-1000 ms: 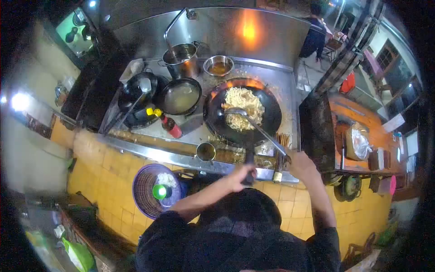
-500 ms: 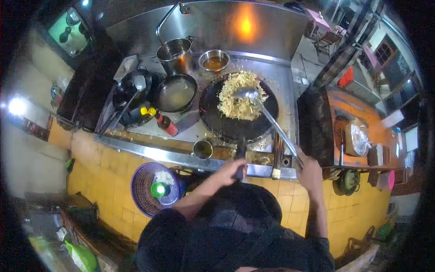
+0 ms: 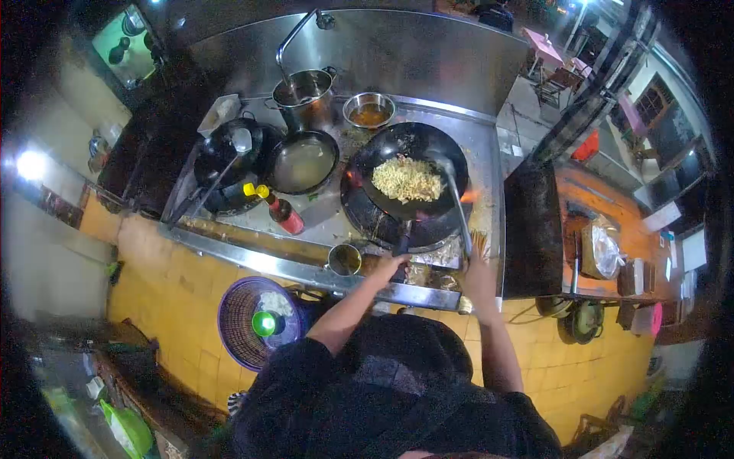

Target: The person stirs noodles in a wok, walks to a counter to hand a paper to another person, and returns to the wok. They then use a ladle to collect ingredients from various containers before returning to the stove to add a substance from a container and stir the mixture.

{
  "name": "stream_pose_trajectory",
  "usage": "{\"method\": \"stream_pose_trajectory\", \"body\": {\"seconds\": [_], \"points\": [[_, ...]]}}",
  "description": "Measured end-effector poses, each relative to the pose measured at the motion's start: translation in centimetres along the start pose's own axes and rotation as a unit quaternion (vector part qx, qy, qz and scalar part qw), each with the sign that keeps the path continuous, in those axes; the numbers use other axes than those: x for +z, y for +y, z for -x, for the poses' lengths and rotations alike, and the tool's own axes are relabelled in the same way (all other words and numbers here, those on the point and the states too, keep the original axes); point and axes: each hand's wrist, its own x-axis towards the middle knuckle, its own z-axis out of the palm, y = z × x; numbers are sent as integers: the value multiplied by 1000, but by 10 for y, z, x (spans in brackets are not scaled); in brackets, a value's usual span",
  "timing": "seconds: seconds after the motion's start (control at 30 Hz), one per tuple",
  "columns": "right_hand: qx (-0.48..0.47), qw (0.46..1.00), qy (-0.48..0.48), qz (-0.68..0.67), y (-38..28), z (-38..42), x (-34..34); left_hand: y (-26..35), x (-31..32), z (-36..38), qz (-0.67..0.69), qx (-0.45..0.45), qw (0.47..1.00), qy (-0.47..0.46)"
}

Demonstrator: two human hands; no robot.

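My left hand (image 3: 388, 269) is wrapped round the dark handle of a black wok (image 3: 428, 139), which is tilted over the burner. Pale, finely chopped food (image 3: 407, 180) lies heaped in the middle of the wok. Closed round the long metal handle of a ladle (image 3: 460, 214), my right hand (image 3: 479, 281) is to the right of the wok. The ladle's head reaches into the wok at the food's right side, where it is blurred. Orange flame (image 3: 471, 196) shows at the wok's right edge.
Left of the wok stand a pan of cloudy liquid (image 3: 330, 170), a red sauce bottle (image 3: 287, 218) and another wok (image 3: 210, 157). Behind are a tall pot (image 3: 310, 115) and a steel bowl (image 3: 387, 105). A metal cup (image 3: 344, 260) sits near the front edge, above a purple basket (image 3: 229, 336).
The wok has been tilted up off its burner, and the food has gathered into a smaller heap. The ladle has moved right from over the food, and my right hand has shifted left.
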Motion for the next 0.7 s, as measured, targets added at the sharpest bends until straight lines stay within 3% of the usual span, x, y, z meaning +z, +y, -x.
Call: {"method": "stream_pose_trajectory", "body": {"seconds": [0.07, 0.17, 0.23, 0.27, 0.3, 0.37, 0.43, 0.5, 0.53, 0.57, 0.63, 0.7], "points": [[-36, 996, 56, -58, -1, 11, 52, 4, 5, 6, 10, -12, 1000, 23], [-55, 997, 9, -55, 10, -19, 65, 5, 5, 3, 25, -36, 999, 23], [14, 957, -175, -229, -8, -30, 2, -6, -2, -1, 27, -46, 999, 7], [-200, 975, 6, -98, 11, -30, 8, -8, -8, -8, 27, -66, 997, -6], [-200, 975, 8, -98, 6, -20, -4, -13, -15, -17, 27, -86, 996, -19], [-112, 990, -70, 46, -12, 6, -48, -20, -22, -27, 39, -66, 997, -24], [-139, 988, -56, 35, -21, 9, -46, -12, -14, -15, 3, -19, 999, -27], [21, 994, -86, 59, -44, 6, -22, -4, -8, -11, -22, -31, 999, -18], [-37, 994, -59, 82, -17, -15, 28, 1, -5, -10, -52, -42, 998, -13], [-35, 994, -66, 82, -7, -15, 20, 3, 0, -9, -62, -98, 992, 53], [-102, 986, -133, 29, -9, -20, -20, 3, 21, -12, 33, -108, 990, 84], [-63, 975, -191, 94, -43, 2, -108, 52, 96, 63, 100, -68, 989, 84]]}}
